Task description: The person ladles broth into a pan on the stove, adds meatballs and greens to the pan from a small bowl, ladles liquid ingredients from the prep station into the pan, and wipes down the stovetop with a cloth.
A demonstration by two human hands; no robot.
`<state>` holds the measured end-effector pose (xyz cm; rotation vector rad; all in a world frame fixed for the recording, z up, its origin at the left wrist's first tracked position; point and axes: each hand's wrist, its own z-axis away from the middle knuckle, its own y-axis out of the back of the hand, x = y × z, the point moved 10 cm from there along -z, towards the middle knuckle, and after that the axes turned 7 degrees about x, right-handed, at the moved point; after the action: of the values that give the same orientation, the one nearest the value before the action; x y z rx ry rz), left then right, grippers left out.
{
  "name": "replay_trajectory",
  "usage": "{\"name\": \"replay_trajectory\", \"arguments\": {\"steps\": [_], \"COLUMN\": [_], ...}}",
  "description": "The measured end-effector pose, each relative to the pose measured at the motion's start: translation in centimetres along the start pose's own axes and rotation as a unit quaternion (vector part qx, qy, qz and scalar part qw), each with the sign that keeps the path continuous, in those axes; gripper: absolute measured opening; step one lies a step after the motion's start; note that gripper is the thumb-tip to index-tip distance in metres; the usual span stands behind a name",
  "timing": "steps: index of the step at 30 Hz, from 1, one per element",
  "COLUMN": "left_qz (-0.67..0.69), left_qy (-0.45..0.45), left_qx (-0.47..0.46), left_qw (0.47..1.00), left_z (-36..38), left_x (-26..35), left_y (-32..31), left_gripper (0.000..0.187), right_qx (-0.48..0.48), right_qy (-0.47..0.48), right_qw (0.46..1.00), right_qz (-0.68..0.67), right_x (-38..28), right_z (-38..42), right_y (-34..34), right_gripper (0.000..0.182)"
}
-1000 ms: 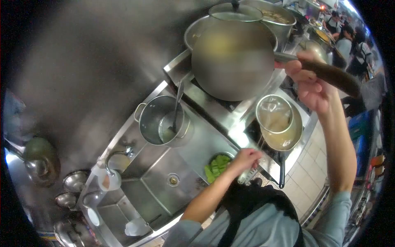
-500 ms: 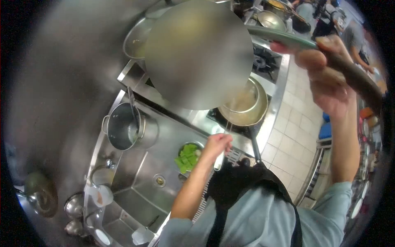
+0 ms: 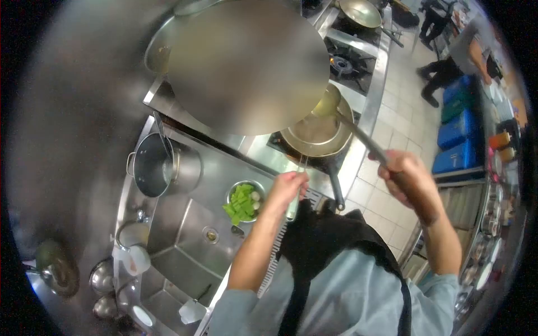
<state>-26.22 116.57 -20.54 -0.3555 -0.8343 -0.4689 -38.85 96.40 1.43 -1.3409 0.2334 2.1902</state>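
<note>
A person's left hand (image 3: 288,190) is closed around the pale grip of a round metal strainer with a wire handle (image 3: 315,130), resting in a shallow metal pan (image 3: 343,133) near the front edge of a steel stove (image 3: 370,106). The right hand (image 3: 406,173), clamped on a long brown-handled ladle (image 3: 367,140), has just come down from higher up, bringing the ladle's head over the strainer (a round blur hides part of it). That lines up ladle, strainer and pan. A steel bowl of chopped greens (image 3: 242,204) stands near the steel bench's front edge.
</note>
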Motion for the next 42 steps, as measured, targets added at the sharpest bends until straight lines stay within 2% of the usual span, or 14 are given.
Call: {"name": "replay_trajectory", "arguments": {"steps": [1,3,6,9,11,17,19,22,24,29,33,36,39,42], "left_qz": [-0.006,0.008,0.022,0.005,0.004,0.053,0.066,0.050,0.004,-0.039,-0.008,-0.015,-0.007,-0.015], "left_qy": [0.011,0.013,0.004,-0.022,-0.029,-0.053,-0.052,-0.033,-0.071,-0.071,-0.074,-0.087,-0.087,-0.079], "left_qx": [0.001,-0.002,-0.005,-0.013,-0.011,0.005,0.011,-0.026,-0.040,-0.058,-0.083,-0.084,-0.089,-0.092], "left_qw": [1.000,1.000,1.000,1.000,1.000,0.997,0.996,0.998,0.997,0.995,0.994,0.993,0.992,0.992], "left_z": [-0.2,-0.3,-0.4,0.0,0.2,0.7,0.9,0.9,1.2,1.9,1.8,1.6,1.5,1.4], "left_x": [-0.4,-0.7,-0.3,1.1,1.7,4.0,4.2,4.5,5.4,5.4,5.0,5.0,5.2,5.6], "left_y": [0.0,0.0,0.0,-0.2,-0.1,1.1,1.8,1.8,2.1,2.8,3.7,4.7,5.4,6.0], "left_gripper": [0.021,0.017,0.018,0.018,0.017,0.017,0.017,0.017,0.018,0.022,0.023,0.022,0.024,0.025], "right_qx": [0.033,0.018,0.013,0.048,0.071,0.112,0.070,0.044,0.024,0.004,-0.068,-0.035,-0.081,-0.069], "right_qy": [-0.004,-0.046,-0.039,0.026,0.120,0.203,0.229,0.268,0.289,0.242,0.196,0.206,0.201,0.205], "right_qw": [0.999,0.993,0.982,0.972,0.949,0.964,0.968,0.960,0.954,0.962,0.959,0.957,0.946,0.943], "right_qz": [0.016,0.111,0.185,0.228,0.282,0.126,0.073,0.072,0.081,0.129,0.193,0.204,0.240,0.252], "right_x": [1.8,4.2,4.4,3.1,0.3,-8.1,-10.4,-13.1,-15.1,-16.5,-16.4,-16.6,-16.5,-16.6], "right_z": [-0.7,-1.1,-0.1,1.1,2.2,3.6,3.1,1.8,0.7,-2.6,-4.8,-5.7,-7.2,-8.1], "right_y": [0.9,1.3,1.6,2.7,2.7,-0.8,-3.3,-7.8,-11.1,-17.7,-22.9,-25.0,-27.1,-28.3], "right_gripper": [0.043,0.050,0.056,0.060,0.063,0.078,0.079,0.075,0.070,0.068,0.065,0.045,0.036,0.029]}}
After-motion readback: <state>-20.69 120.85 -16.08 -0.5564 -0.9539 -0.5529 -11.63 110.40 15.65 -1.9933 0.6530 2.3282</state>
